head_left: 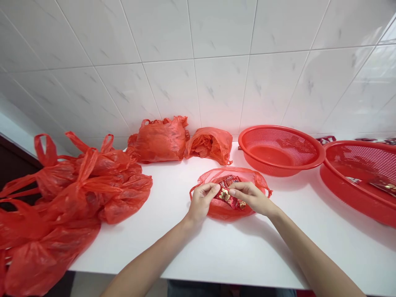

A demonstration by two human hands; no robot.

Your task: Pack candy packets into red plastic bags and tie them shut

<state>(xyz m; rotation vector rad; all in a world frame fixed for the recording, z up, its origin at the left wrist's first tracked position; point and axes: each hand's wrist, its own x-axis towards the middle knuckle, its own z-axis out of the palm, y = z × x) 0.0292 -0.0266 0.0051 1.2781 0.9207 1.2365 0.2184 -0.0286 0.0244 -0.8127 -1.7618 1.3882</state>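
Note:
An open red plastic bag lies on the white table, with several small red and gold packets inside. Over its mouth, my left hand pinches the left side of a red packet. My right hand is closed at the right side of that same packet, thumb and fingers together. The other packets lie just beneath and behind it, partly hidden by my fingers.
Tied red bags are heaped at the left. A full red bag and a crumpled one rest by the tiled wall. Two red baskets stand at right, one round, one larger holding packets.

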